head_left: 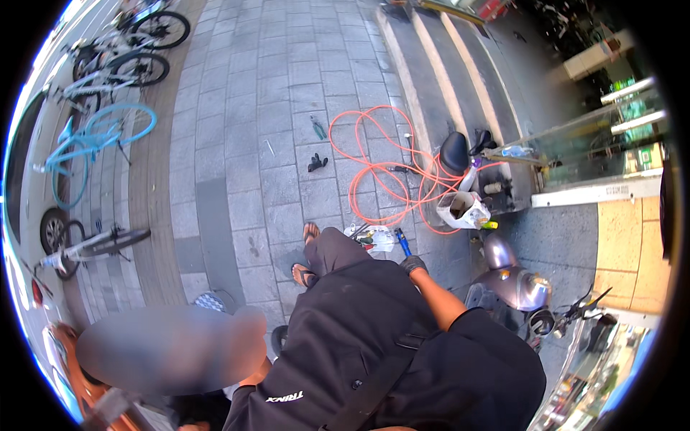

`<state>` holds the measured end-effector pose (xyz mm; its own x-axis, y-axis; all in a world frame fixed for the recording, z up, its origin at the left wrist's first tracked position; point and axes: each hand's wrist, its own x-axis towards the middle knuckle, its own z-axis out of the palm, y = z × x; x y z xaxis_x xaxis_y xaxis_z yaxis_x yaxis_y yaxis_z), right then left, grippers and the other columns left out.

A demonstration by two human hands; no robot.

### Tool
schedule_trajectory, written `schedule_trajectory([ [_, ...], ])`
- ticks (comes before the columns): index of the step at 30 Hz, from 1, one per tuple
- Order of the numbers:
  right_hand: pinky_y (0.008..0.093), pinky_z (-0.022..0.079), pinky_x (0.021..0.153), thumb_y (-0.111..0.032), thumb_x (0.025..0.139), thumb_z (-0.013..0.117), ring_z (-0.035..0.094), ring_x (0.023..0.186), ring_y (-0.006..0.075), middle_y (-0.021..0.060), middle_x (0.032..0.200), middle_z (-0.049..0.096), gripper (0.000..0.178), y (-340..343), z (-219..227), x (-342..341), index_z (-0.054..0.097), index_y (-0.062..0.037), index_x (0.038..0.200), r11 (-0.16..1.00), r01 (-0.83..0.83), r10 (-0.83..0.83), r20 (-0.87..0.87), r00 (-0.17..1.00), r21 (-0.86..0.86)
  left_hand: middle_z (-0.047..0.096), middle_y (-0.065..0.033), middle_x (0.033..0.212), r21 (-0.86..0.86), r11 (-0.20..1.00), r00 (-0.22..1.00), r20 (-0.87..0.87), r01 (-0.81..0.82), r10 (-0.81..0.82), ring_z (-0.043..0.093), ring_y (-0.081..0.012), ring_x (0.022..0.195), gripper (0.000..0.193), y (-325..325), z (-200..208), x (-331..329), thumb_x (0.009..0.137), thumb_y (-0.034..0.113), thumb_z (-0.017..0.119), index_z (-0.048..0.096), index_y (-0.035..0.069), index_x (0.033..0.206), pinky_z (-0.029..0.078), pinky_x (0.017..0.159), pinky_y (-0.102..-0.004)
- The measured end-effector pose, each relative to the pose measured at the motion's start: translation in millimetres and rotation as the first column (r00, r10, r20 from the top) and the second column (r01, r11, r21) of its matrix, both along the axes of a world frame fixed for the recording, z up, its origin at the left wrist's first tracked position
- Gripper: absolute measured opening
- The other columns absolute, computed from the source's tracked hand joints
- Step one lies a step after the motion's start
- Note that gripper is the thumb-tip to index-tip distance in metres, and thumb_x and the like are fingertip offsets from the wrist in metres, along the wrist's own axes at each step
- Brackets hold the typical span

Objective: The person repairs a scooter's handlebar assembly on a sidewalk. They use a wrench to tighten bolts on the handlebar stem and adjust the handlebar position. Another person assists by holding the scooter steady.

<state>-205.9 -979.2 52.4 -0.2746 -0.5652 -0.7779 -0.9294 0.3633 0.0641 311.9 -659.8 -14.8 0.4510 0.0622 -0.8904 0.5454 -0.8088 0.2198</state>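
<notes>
My right hand (412, 264), in a dark glove, reaches down to the paving beside my knee. Its fingers appear closed on the near end of a slim blue-and-black tool (402, 242), whose exact kind I cannot make out. Just left of that tool lies a pale tray (383, 235) with several small tools, some with red or yellow handles. A bit of my left arm (256, 373) shows at the lower left; a blurred patch covers what lies beyond it, and my left hand cannot be seen. My sandalled feet (305, 274) stand left of the tray.
An orange hose (375, 164) lies coiled ahead, near pliers (318, 128) and a small black item (317, 162). A white bucket (463, 210) and black saddle (454, 152) stand by steps (431, 65). A scooter (514, 276) is at right; bicycles (93, 136) at left; a blurred person (172, 348) lower left.
</notes>
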Motion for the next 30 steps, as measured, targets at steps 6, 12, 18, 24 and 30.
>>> schedule_trajectory([
  [6, 0.044, 0.052, 0.097, -0.034, 0.08, 0.069, 0.063, 0.119, 0.0391, 0.0234, 0.124, 0.067, 0.045, -4, -93, 1, 0.073, -0.0065, 0.115, 0.98, 0.045, -0.06, 0.071, 0.996, 0.196, 0.065, -0.0062, 0.107, -0.035, 0.926, 0.925, 0.075, 0.375, -0.372, 0.065, -0.019, 0.08, 0.035, -187, 20, 43, 0.098, 0.043, 0.059, 0.061, 0.014, 0.117, 0.049, 0.059, -0.0348],
  [12, 0.045, 0.051, 0.098, -0.03, 0.085, 0.055, 0.063, 0.118, 0.0389, 0.0271, 0.124, 0.064, 0.043, -170, -82, 32, 0.072, -0.0014, 0.112, 0.98, 0.195, -0.199, 0.137, 0.97, 0.046, 0.066, -0.0131, 0.118, -0.112, 0.89, 0.883, 0.229, 0.441, -0.409, 0.068, -0.0257, 0.091, 0.061, -370, 47, 61, 0.098, 0.047, 0.06, 0.052, 0.003, 0.139, 0.055, 0.068, -0.0414],
  [18, 0.0511, 0.051, 0.091, -0.034, 0.09, 0.051, 0.065, 0.106, 0.0428, 0.0261, 0.109, 0.068, 0.038, -434, 1, 46, 0.071, -0.0063, 0.105, 0.868, 0.279, -0.13, 0.354, 0.926, -0.41, 0.037, -0.0151, 0.16, -0.425, 0.855, 0.941, -0.024, 0.296, -0.338, 0.042, -0.0317, 0.143, 0.095, -604, 94, 55, 0.097, 0.073, 0.039, 0.028, -0.001, 0.156, 0.04, 0.109, -0.0426],
  [24, 0.0451, 0.052, 0.085, -0.043, 0.102, 0.051, 0.066, 0.099, 0.0441, 0.0263, 0.101, 0.069, 0.047, -655, 39, 80, 0.069, -0.0002, 0.105, 0.595, 0.599, 0.145, 0.805, 0.575, -0.535, 0.026, -0.0186, 0.164, -0.751, 0.524, 0.582, -0.651, -0.401, -0.488, 0.026, -0.0368, 0.151, 0.105, -916, 240, -101, 0.093, 0.08, 0.029, 0.02, -0.004, 0.157, 0.026, 0.121, -0.0518],
  [30, 0.0384, 0.053, 0.085, -0.036, 0.1, 0.062, 0.068, 0.09, 0.027, 0.0159, 0.095, 0.072, 0.037, -831, 156, 86, 0.067, -0.0009, 0.113, 0.534, 0.78, 0.127, 0.942, 0.31, -0.328, 0.033, -0.0204, 0.16, -0.727, 0.521, 0.369, -0.68, -0.447, -0.633, 0.028, -0.0387, 0.149, 0.107, -1133, 250, -199, 0.091, 0.083, 0.03, 0.035, -0.005, 0.152, 0.022, 0.122, -0.0554],
])
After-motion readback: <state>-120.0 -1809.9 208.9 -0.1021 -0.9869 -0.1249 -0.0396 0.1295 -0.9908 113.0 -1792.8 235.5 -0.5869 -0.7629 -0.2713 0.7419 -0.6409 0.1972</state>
